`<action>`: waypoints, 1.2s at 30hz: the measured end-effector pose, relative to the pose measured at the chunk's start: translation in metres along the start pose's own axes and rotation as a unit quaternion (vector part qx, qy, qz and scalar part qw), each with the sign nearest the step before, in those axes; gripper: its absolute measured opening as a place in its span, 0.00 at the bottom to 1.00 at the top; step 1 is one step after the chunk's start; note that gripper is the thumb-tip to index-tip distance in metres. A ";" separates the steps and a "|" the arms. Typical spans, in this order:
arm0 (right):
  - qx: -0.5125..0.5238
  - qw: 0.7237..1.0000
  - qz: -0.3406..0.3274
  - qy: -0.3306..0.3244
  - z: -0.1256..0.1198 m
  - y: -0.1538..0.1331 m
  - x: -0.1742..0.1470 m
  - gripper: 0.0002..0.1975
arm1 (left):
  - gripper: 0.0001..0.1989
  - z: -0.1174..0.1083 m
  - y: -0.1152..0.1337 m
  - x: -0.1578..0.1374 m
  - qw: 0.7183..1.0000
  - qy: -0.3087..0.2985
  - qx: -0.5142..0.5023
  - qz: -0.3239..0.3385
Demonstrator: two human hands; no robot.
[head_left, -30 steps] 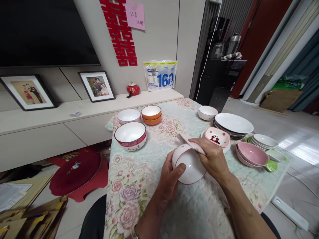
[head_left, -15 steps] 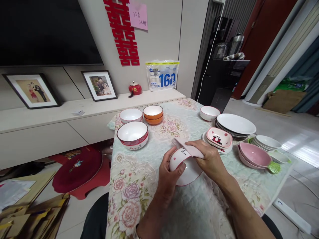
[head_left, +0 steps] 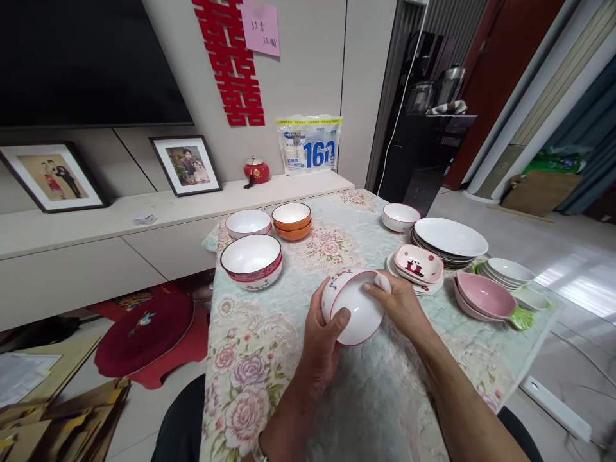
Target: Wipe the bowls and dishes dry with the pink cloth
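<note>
A white bowl (head_left: 357, 312) with a red rim and small printed figures on its outside is held tilted above the table, its inside facing me. My left hand (head_left: 323, 321) grips its left side, thumb over the rim and fingers behind. At the upper right rim, my right hand (head_left: 397, 298) pinches a pale pink cloth (head_left: 384, 282) against the bowl, its thumb reaching inside; most of the cloth is hidden by the hand and bowl. Right of my hands, a pink-edged square dish (head_left: 418, 262) tops a stack of plates.
Stacked red-patterned bowls (head_left: 251, 256) and orange bowls (head_left: 291, 221) stand at the back left of the flowered tablecloth (head_left: 250, 372). Large white plates (head_left: 451, 236), a small bowl (head_left: 401, 217), pink leaf-shaped dishes (head_left: 485, 296) and small white dishes (head_left: 510, 270) are on the right.
The bowl has turned so more of its inside faces me. My right hand and the cloth have shifted from across its outer wall to the upper right rim, thumb now inside.
</note>
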State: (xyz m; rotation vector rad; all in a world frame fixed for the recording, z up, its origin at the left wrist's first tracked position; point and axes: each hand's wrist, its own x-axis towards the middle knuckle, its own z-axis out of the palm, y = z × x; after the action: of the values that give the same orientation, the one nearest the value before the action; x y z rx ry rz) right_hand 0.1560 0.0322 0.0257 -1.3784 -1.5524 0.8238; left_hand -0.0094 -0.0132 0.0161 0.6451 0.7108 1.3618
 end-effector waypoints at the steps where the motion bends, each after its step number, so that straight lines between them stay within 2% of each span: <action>1: -0.036 0.998 -0.044 0.020 -0.004 0.000 0.000 0.13 | 0.46 -0.001 -0.002 0.000 1.000 -0.011 0.010 -0.007; 4: -0.157 0.967 -0.197 0.049 -0.013 -0.006 -0.005 0.15 | 0.45 -0.005 -0.007 0.002 0.998 -0.040 0.053 -0.019; 7: -0.257 0.920 -0.296 0.032 -0.013 -0.018 -0.013 0.21 | 0.45 -0.010 -0.013 0.005 0.994 -0.052 0.098 0.000; 10: -0.299 0.896 -0.328 0.015 -0.008 -0.030 -0.020 0.23 | 0.43 -0.011 -0.014 0.007 0.991 -0.032 0.126 0.028; 13: -0.259 0.908 -0.328 0.023 -0.004 -0.030 -0.017 0.23 | 0.43 -0.009 -0.010 0.005 0.990 -0.014 0.133 0.044; 16: -0.199 0.942 -0.269 0.036 -0.003 -0.022 -0.009 0.20 | 0.42 -0.006 -0.004 0.001 0.993 0.015 0.110 0.039; 19: -0.127 0.980 -0.148 0.027 0.000 -0.013 -0.002 0.16 | 0.44 -0.004 0.000 -0.002 0.998 0.037 0.053 0.008; 21: -0.055 0.997 -0.048 -0.004 0.004 -0.008 0.000 0.15 | 0.45 -0.003 0.002 -0.002 0.999 0.045 0.016 0.000; 24: 0.053 0.995 0.066 -0.059 0.012 -0.002 0.000 0.17 | 0.45 -0.002 0.002 -0.001 0.998 0.055 -0.024 0.012; 27: 0.078 0.992 0.083 -0.057 0.013 0.003 0.000 0.17 | 0.45 0.000 0.001 0.000 0.998 0.043 -0.033 0.012; 30: 0.005 1.000 0.028 -0.007 0.005 0.001 0.000 0.15 | 0.46 0.000 -0.001 0.001 1.000 0.013 -0.012 0.000; 32: -0.069 0.995 -0.063 0.029 -0.002 -0.004 -0.002 0.12 | 0.46 -0.001 -0.003 0.002 1.000 0.001 0.008 -0.011; 34: -0.148 0.972 -0.175 0.050 -0.008 -0.010 -0.005 0.14 | 0.46 -0.004 -0.003 0.003 0.999 -0.006 0.032 -0.024; 36: -0.216 0.941 -0.257 0.050 -0.009 -0.016 -0.010 0.17 | 0.46 -0.007 -0.004 0.003 0.998 -0.017 0.056 -0.030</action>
State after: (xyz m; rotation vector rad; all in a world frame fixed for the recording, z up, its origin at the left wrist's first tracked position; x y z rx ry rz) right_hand 0.1581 0.0190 0.0419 -1.1893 -1.9644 0.0927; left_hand -0.0124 -0.0104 0.0087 0.7290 0.7779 1.2594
